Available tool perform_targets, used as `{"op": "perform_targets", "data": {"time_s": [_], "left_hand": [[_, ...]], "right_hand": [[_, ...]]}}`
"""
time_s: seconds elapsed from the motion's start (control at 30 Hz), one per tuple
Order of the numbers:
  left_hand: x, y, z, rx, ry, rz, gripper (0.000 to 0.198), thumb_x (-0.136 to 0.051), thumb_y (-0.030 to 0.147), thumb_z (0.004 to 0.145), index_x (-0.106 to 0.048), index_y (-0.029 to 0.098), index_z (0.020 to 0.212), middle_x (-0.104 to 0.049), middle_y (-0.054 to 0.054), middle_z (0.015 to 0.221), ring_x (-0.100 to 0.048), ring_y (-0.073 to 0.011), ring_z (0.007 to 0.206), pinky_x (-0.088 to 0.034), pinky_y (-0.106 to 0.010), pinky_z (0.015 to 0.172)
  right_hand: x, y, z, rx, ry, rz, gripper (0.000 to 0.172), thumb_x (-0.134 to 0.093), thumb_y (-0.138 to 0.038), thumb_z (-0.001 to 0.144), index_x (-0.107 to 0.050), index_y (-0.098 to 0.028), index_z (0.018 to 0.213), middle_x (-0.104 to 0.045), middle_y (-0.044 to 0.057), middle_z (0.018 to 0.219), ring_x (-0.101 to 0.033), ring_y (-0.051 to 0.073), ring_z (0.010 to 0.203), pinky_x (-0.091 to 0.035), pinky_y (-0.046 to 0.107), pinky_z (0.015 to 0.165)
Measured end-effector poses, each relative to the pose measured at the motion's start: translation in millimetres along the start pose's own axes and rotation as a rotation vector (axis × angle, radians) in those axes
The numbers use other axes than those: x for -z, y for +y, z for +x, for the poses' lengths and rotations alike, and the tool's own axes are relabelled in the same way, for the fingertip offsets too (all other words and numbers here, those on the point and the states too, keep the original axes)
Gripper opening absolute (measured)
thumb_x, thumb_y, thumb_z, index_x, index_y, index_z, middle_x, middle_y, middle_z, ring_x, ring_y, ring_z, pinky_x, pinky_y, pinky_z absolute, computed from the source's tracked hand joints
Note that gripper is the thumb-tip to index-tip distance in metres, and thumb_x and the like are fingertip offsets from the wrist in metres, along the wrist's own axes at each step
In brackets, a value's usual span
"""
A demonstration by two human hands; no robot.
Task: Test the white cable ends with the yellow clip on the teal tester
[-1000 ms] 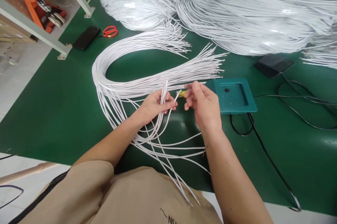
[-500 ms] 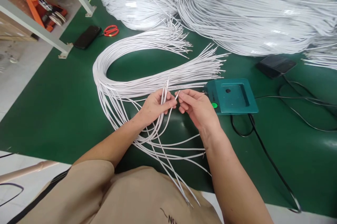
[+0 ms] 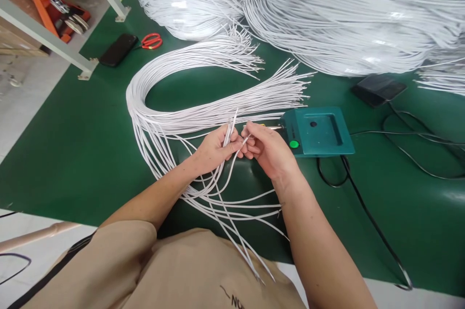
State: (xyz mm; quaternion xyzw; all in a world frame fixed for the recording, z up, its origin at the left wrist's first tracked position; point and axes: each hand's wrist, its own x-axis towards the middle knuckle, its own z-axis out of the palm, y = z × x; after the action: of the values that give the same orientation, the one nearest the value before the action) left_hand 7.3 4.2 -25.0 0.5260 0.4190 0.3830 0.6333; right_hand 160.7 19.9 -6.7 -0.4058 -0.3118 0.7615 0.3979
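My left hand [image 3: 218, 148] is closed around several white cables [image 3: 227, 137], whose ends point up past the thumb. One of these cables leans off to the right, and its tip [image 3: 247, 138] lies against the fingers of my right hand [image 3: 271, 146]. The thumb and forefinger of that right hand are pressed together just above the tip; what is between them is too small to tell. Behind both hands a large bundle of white cables [image 3: 136, 91] bends in a U on the green table [image 3: 72, 154]. Loose cable ends [image 3: 240, 241] hang toward my lap.
Right of my hands stands a teal device [image 3: 345, 130] with a green button [image 3: 294, 144] and a metal tip [image 3: 274, 127]. A black box [image 3: 378, 90] with cords lies beyond. Large piles of white cable [image 3: 345, 23] fill the back. Red-handled scissors [image 3: 151, 41] and a black phone-like object [image 3: 118, 50] lie left.
My right thumb and forefinger have shifted slightly up and left, off the separated cable's tip. The tip has tilted a little further right. My left hand keeps its hold on the cables.
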Motion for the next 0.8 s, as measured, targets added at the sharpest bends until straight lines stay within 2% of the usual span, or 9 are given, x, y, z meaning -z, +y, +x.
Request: {"op": "perform_targets", "data": {"time_s": [0.23,0.37,0.43,0.57,0.7,0.8], "left_hand": [[5.8,2.5,1.8,-0.007,0.055,-0.049,0.035,-0.067,0.034,0.080,-0.036,0.019,0.076,-0.061,0.001,0.072,-0.060,-0.0095,0.064,-0.041,-0.020,0.052],[6.8,2.2,1.9,-0.023,0.102,-0.023,0.030,-0.068,0.032,0.080,-0.042,0.018,0.082,-0.061,0.001,0.074,-0.061,-0.0096,0.065,-0.043,-0.020,0.053],[6.9,2.6,1.6,-0.043,0.110,0.003,0.027,-0.067,0.031,0.081,-0.048,0.018,0.096,-0.060,0.001,0.076,-0.061,-0.0097,0.065,-0.043,-0.020,0.054],[7.6,3.2,-0.1,-0.076,0.074,0.047,0.048,-0.063,0.031,0.085,-0.048,0.021,0.130,-0.057,0.001,0.078,-0.058,-0.0096,0.069,-0.043,-0.019,0.056],[8.0,4.2,-1.3,0.010,0.011,-0.086,0.044,-0.064,0.031,0.084,-0.057,0.021,0.126,-0.055,0.000,0.078,-0.055,-0.0093,0.070,-0.040,-0.018,0.053],[7.7,6.6,-0.6,0.152,0.003,-0.318,0.043,-0.070,0.027,0.079,-0.061,0.020,0.120,-0.055,0.000,0.076,-0.054,-0.0078,0.067,-0.036,-0.016,0.050]], "right_hand": [[4.3,3.1,-0.1,-0.003,-0.063,0.075,0.030,-0.072,-0.045,0.076,-0.066,-0.015,0.081,-0.052,-0.004,0.059,-0.053,0.009,0.056,-0.041,0.021,0.053],[2.1,2.8,-1.7,0.033,0.014,0.048,0.026,-0.074,-0.038,0.073,-0.069,-0.015,0.083,-0.058,-0.001,0.066,-0.051,0.008,0.058,-0.044,0.023,0.057],[0.1,2.0,-2.7,0.086,0.064,0.000,0.025,-0.073,-0.039,0.074,-0.070,-0.015,0.080,-0.059,-0.001,0.065,-0.048,0.007,0.056,-0.045,0.024,0.058],[-2.5,1.5,-3.8,0.200,0.152,-0.212,0.022,-0.075,-0.036,0.071,-0.072,-0.016,0.080,-0.066,0.000,0.070,-0.054,0.010,0.060,-0.047,0.025,0.061],[-1.2,5.9,-3.1,0.300,0.232,-0.515,0.017,-0.068,-0.033,0.076,-0.070,-0.016,0.080,-0.067,0.001,0.073,-0.057,0.013,0.063,-0.048,0.027,0.062],[0.0,10.0,-3.3,0.516,0.286,-0.911,0.019,-0.055,-0.027,0.087,-0.065,-0.017,0.075,-0.064,0.003,0.073,-0.056,0.015,0.068,-0.045,0.028,0.066]]}}
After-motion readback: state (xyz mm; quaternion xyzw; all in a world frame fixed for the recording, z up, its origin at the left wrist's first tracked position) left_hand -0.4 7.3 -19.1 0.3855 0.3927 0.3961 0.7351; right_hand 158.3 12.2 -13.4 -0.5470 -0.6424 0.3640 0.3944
